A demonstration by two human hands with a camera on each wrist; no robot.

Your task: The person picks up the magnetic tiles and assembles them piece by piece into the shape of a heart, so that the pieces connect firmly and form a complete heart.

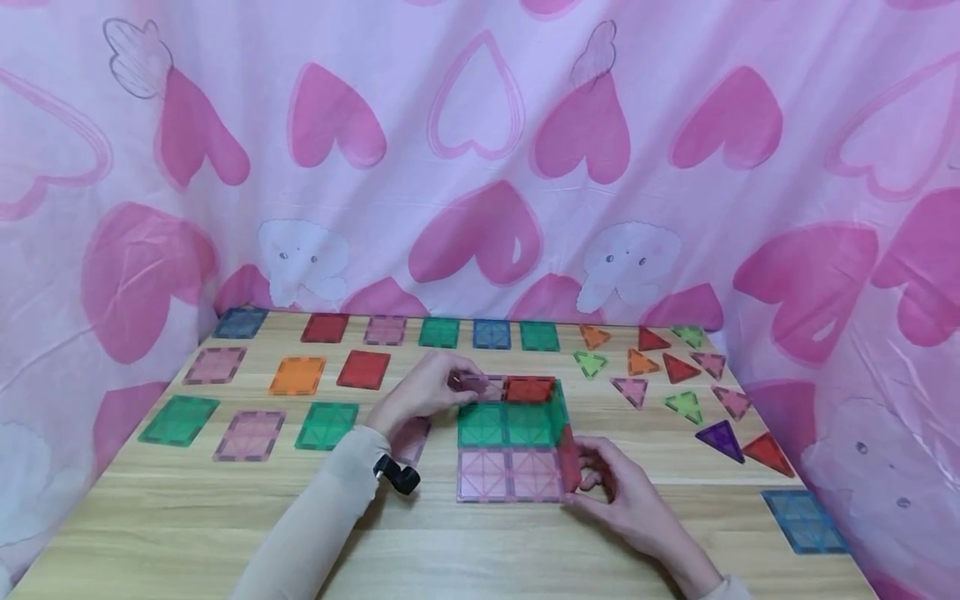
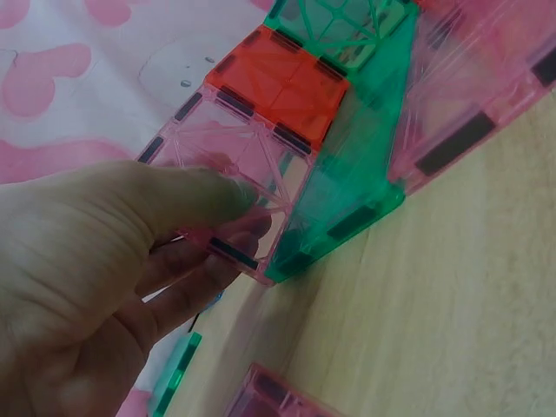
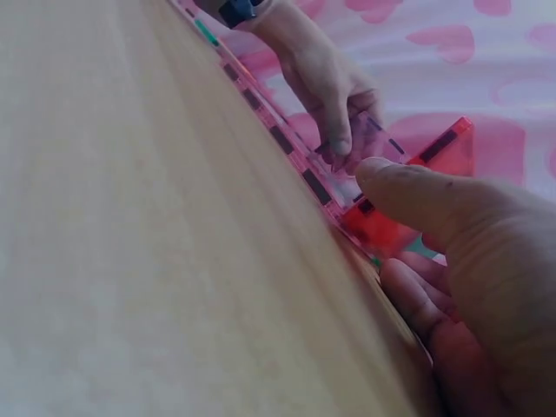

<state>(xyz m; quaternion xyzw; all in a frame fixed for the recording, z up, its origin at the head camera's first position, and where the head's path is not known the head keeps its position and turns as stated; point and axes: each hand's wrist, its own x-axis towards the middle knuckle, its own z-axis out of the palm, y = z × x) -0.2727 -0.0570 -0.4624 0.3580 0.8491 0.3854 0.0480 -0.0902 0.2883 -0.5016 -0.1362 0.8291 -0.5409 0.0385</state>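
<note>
Flat translucent magnetic tiles form a base, with green square tiles point(image 1: 529, 425) behind pink square tiles point(image 1: 483, 477). Along its back edge stand a pink square tile point(image 2: 208, 135) and a red square tile point(image 2: 278, 82), side by side. My left hand point(image 1: 429, 385) pinches the pink upright tile, thumb on one face and fingers behind. On the right edge stand a green tile point(image 1: 559, 408) and, nearer me, another red tile point(image 1: 570, 462). My right hand point(image 1: 618, 492) holds that red tile at its near end, fingers on the outer side; the thumb partly covers it.
Loose square tiles lie in rows at left and back, including an orange one point(image 1: 297, 376). A pink tile point(image 1: 411, 442) lies partly under my left wrist. Small triangles point(image 1: 680, 367) are spread at right, with a large blue square point(image 1: 805, 522) near the right edge. A heart-patterned curtain point(image 1: 480, 242) surrounds the table.
</note>
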